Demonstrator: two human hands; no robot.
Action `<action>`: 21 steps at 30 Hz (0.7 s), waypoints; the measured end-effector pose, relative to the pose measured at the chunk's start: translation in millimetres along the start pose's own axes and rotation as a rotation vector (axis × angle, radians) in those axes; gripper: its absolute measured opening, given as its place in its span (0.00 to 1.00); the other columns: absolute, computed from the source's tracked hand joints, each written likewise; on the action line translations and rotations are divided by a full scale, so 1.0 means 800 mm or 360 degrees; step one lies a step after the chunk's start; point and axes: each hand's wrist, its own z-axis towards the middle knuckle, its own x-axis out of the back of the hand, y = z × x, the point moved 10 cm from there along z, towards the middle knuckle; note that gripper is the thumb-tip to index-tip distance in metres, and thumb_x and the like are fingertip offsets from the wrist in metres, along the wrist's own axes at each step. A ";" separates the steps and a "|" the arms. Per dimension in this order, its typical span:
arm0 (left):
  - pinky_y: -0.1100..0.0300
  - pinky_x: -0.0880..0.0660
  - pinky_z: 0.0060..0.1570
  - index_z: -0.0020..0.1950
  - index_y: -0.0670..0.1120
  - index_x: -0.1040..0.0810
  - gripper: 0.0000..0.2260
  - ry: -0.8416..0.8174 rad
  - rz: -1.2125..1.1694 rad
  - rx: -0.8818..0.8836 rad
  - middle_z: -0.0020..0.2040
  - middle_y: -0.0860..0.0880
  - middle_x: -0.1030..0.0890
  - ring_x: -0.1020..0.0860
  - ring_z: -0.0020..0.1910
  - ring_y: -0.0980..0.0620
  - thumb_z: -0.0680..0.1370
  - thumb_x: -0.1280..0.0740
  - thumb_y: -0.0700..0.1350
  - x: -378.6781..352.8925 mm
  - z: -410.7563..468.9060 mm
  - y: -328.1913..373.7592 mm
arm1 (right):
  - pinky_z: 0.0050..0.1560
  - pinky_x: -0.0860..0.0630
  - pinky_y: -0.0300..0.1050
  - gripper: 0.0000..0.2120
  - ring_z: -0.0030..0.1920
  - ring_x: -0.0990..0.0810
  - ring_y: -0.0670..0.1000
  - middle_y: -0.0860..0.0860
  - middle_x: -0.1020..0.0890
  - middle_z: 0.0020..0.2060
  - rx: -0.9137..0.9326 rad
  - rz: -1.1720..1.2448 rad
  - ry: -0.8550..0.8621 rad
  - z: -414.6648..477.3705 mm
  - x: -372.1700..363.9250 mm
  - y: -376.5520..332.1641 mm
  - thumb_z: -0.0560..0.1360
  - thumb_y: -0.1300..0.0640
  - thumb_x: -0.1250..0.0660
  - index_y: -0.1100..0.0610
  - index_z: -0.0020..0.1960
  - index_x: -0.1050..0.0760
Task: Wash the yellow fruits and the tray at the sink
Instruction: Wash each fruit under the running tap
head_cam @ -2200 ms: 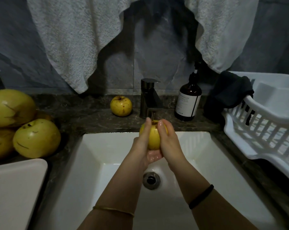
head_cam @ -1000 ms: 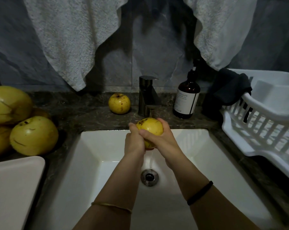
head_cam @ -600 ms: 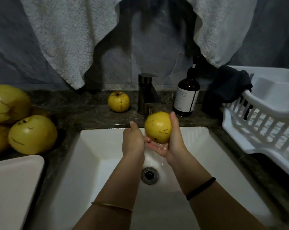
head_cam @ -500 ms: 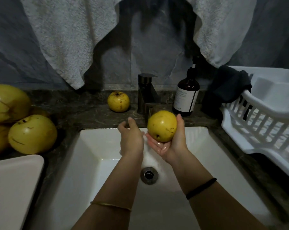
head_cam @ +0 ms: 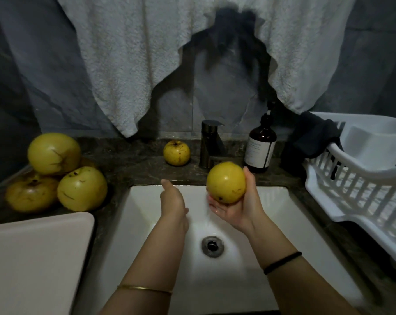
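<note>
This is a home washing-up spot, kitchen or bathroom I cannot tell: before me a white rectangular ceramic sink (head_cam: pixel 272 223) is set into a dark speckled stone worktop (head_cam: pixel 135 169), with a dark metal tap (head_cam: pixel 209 144) and a brown glass pump bottle (head_cam: pixel 260 148) behind it. A white slatted plastic dish rack (head_cam: pixel 351 189) sits to my right, and white terry towels (head_cam: pixel 124 64) hang above.
</note>
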 end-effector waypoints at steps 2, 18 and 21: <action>0.44 0.39 0.68 0.76 0.45 0.40 0.29 0.0071 -0.0069 0.0084 0.72 0.43 0.34 0.31 0.68 0.40 0.82 0.55 0.61 0.023 -0.002 -0.007 | 0.55 0.25 0.55 0.32 0.56 0.23 0.59 0.58 0.24 0.60 0.0139 -0.0679 0.0166 0.000 0.008 -0.004 0.71 0.33 0.37 0.52 0.67 0.32; 0.47 0.51 0.75 0.78 0.47 0.47 0.31 0.0077 -0.0628 0.0585 0.78 0.46 0.45 0.45 0.76 0.42 0.80 0.54 0.64 0.033 0.010 -0.080 | 0.49 0.24 0.44 0.29 0.51 0.25 0.47 0.44 0.28 0.52 0.1040 -0.1987 0.0085 -0.067 -0.131 -0.060 0.65 0.46 0.24 0.44 0.60 0.35; 0.47 0.51 0.75 0.78 0.46 0.46 0.32 0.0019 -0.0758 0.0694 0.78 0.45 0.44 0.45 0.76 0.42 0.80 0.53 0.64 0.027 0.005 -0.083 | 0.43 0.26 0.39 0.29 0.47 0.26 0.45 0.47 0.29 0.52 0.0939 -0.2043 0.0113 -0.062 -0.137 -0.034 0.67 0.50 0.23 0.48 0.60 0.37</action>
